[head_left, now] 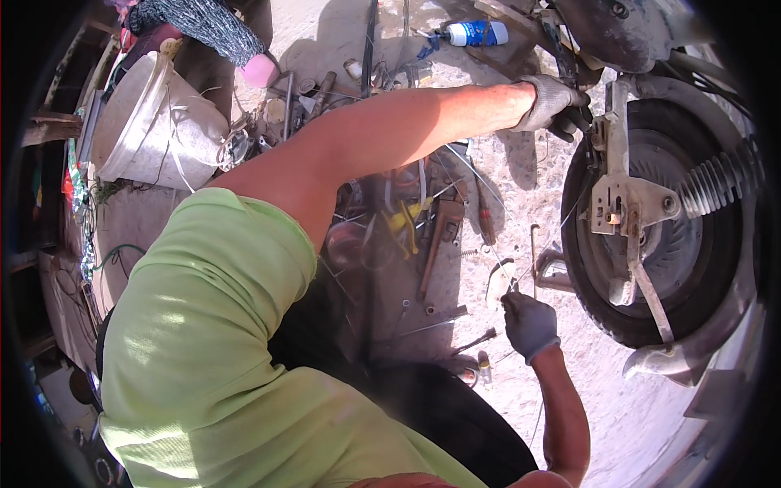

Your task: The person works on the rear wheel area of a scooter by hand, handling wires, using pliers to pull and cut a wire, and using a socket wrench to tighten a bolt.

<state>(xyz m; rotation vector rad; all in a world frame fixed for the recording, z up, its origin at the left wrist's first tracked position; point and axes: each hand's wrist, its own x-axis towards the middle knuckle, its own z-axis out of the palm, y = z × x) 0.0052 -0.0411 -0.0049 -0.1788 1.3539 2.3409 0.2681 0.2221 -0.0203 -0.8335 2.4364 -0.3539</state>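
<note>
My left hand (557, 106), in a grey work glove with dark fingertips, reaches across to the top of a wheel's metal bracket (614, 199). Its fingers curl around something dark beside the bracket that I cannot make out. The wheel (582, 268) has a black tyre, and a coil spring (720, 180) joins the bracket. Lower down, my gloved right hand (530, 325) is closed in a pinch, with a thin cable (498, 259) running to its fingers. A pale flat piece (500, 283) lies on the ground just beyond those fingers.
Hand tools cover the ground on the left, including a rusty pipe wrench (439, 244), yellow-handled pliers (407, 218) and a screwdriver (486, 221). A white bucket (163, 122) lies tipped at the upper left. A blue and white bottle (478, 33) rests at the top.
</note>
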